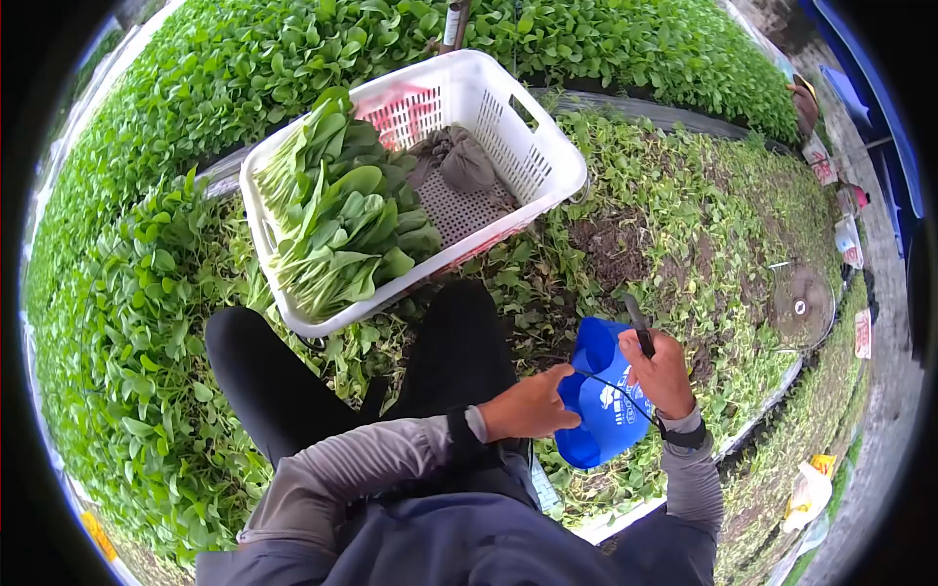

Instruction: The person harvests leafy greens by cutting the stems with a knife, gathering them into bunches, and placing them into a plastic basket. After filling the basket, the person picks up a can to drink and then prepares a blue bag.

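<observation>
1. Tool [640, 325], short and dark-handled, sits in the right hand [664, 373]; fingers curled closed about it, upper end poking out past the thumb. Which end works: cannot tell.
2. Left hand [528, 402]: thumb and forefinger well parted, at the near-left edge of the blue item [608, 405]. Whether they touch it or pinch the cord [614, 385], cannot tell.
3. Blue item lies to the right of the knees, between the hands and partly behind them. Cord crosses its front toward the right wrist.
4. Handling, my judgement: keep the tool's exposed end turned away from the left fingers; leave slack in the cord so it does not snag; steady the blue item by its edge rather than its middle.
5. Materials: blue item smooth, curved, white-printed, probably plastic or coated cloth. Cord thin, black, pliant-looking.
6. White crate [559, 176]: rigid, slotted walls, perforated floor, rounded rim. Leafy greens [362, 210] in its left part, broad soft blades, pale stems; crumpled dark cloth [464, 161] beyond, limp and dull.
</observation>
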Demonstrator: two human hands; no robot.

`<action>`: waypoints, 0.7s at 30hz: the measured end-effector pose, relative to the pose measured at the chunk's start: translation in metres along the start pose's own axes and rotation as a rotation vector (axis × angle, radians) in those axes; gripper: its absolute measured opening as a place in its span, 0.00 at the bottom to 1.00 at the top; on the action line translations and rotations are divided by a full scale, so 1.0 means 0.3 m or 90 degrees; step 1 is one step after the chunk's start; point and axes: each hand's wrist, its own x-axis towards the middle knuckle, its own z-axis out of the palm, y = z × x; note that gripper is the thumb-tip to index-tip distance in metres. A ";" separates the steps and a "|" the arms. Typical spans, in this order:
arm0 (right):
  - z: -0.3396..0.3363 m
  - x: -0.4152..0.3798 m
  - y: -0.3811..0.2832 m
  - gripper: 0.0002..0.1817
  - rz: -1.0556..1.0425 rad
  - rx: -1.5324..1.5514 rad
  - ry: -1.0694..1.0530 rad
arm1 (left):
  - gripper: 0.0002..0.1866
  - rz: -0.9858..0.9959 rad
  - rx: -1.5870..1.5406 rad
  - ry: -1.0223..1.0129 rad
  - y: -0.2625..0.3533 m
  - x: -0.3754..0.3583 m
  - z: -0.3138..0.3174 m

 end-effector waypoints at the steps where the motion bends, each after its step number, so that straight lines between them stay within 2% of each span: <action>1: 0.001 0.012 -0.061 0.19 -0.003 -0.010 -0.015 | 0.40 0.042 -0.005 0.055 0.031 -0.073 -0.046; 2: -0.001 0.031 -0.151 0.18 0.010 0.116 -0.037 | 0.38 0.087 -0.004 0.108 0.070 -0.146 -0.102; 3: -0.010 0.035 -0.232 0.18 0.033 0.244 -0.053 | 0.33 0.082 -0.122 0.128 0.127 -0.241 -0.145; 5: -0.041 0.052 -0.370 0.20 -0.026 0.453 -0.126 | 0.29 0.135 -0.195 0.197 0.228 -0.448 -0.243; 7: -0.062 0.061 -0.536 0.24 -0.104 0.582 -0.153 | 0.26 0.151 -0.231 0.313 0.294 -0.655 -0.302; 9: -0.091 0.094 -0.678 0.29 -0.207 0.692 -0.275 | 0.28 0.153 -0.289 0.475 0.352 -0.834 -0.325; 10: -0.103 0.108 -0.757 0.29 -0.247 0.708 -0.314 | 0.36 0.152 -0.215 0.591 0.359 -0.904 -0.326; 11: -0.105 0.127 -0.831 0.30 -0.288 0.727 -0.358 | 0.36 0.170 -0.205 0.675 0.379 -0.980 -0.322; 12: -0.098 0.155 -0.891 0.30 -0.340 0.715 -0.388 | 0.40 0.189 -0.163 0.762 0.377 -1.048 -0.310; 15: -0.040 0.343 -0.970 0.28 -0.423 0.568 -0.337 | 0.46 0.177 0.048 0.967 0.363 -1.221 -0.268; 17: 0.058 0.563 -0.916 0.27 -0.424 0.265 -0.095 | 0.51 0.123 0.278 1.070 0.375 -1.316 -0.218; 19: 0.122 0.877 -0.757 0.29 -0.414 -0.113 0.069 | 0.54 0.218 0.636 1.188 0.426 -1.386 -0.160; 20: 0.130 1.118 -0.595 0.28 -0.494 -0.356 0.175 | 0.54 0.249 0.718 1.207 0.446 -1.416 -0.122; 21: 0.135 1.268 -0.464 0.26 -0.471 -0.421 0.166 | 0.54 0.289 0.751 1.210 0.487 -1.436 -0.088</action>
